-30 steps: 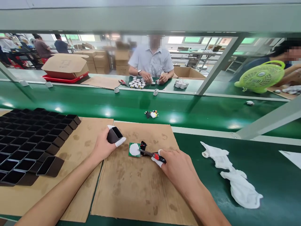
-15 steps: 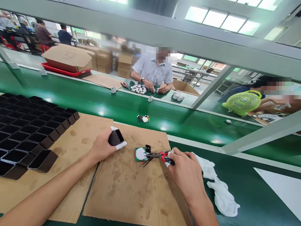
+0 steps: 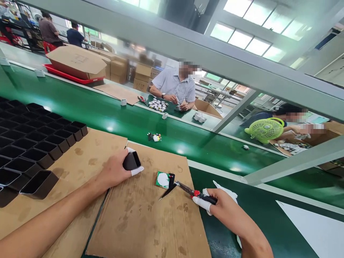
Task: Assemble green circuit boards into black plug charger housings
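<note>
L hand (image 3: 116,169) is closed round a black sleeve (image 3: 130,161), white finger cots on, sleeve's open end facing R. R hand (image 3: 222,204) is closed on the red/black handles of a pair of pliers (image 3: 188,190); can't tell if the pliers' jaws are parted

Circuit board (image 3: 162,180) w/ round white pad lies on the cardboard (image 3: 139,222), btwn the two hands, farther from the wearer than the R hand. Black piece (image 3: 171,181) sits at the board's R edge, its long axis running roughly away from the wearer; dark leads (image 3: 164,195) slant from it down-L to a thin tip

Key relation: pliers' long axis runs from R hand up-L, tips just beside the black piece's R side; can't tell if touching. Black piece is thus btwn tips & circuit board. Of the fingers alone, L hand's are a bit nearer the circuit board, but the R hand's tool tips are nearest of all

Rows of similar black sleeves (image 3: 40,143) stand far L; small loose components (image 3: 156,137) lie on the green belt (image 3: 107,111) beyond the cardboard; white cloth (image 3: 228,191) is partly behind R hand
</note>
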A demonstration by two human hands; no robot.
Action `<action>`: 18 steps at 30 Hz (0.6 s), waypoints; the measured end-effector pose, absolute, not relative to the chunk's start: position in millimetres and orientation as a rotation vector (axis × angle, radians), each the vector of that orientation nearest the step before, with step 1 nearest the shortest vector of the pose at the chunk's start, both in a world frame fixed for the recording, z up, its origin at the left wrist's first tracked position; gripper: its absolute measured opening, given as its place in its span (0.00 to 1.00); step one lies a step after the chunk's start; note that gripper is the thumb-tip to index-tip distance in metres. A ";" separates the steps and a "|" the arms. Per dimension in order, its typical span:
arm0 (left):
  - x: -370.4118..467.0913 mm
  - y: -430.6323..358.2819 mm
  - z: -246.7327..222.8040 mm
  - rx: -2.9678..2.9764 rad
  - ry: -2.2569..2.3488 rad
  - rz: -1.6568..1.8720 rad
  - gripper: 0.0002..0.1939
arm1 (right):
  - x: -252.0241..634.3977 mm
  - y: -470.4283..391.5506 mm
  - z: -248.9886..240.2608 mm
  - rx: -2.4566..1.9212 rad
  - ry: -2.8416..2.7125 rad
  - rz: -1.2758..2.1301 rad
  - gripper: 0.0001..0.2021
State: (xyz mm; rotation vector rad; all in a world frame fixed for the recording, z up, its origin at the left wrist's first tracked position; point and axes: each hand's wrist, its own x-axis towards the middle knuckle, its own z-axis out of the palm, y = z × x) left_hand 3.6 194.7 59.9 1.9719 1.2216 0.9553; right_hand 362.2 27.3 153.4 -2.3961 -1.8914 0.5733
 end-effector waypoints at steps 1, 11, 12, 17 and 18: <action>3.7 194.6 59.8 1.971 1.221 0.952 0.25 | 365.9 28.2 153.6 -2.409 -1.864 0.529 0.23; 4.4 194.9 59.5 1.986 1.217 0.941 0.24 | 358.4 58.0 111.9 -2.462 -1.783 -0.089 0.11; 4.7 195.3 58.8 1.987 1.214 0.949 0.24 | 356.2 57.8 109.9 -2.428 -1.821 -0.104 0.12; 10.4 199.5 55.1 2.025 1.174 0.997 0.23 | 338.2 76.6 119.9 -2.195 -1.943 -0.241 0.17; 11.8 200.6 54.7 2.032 1.171 1.001 0.23 | 332.2 90.4 123.4 -2.126 -2.006 -0.221 0.17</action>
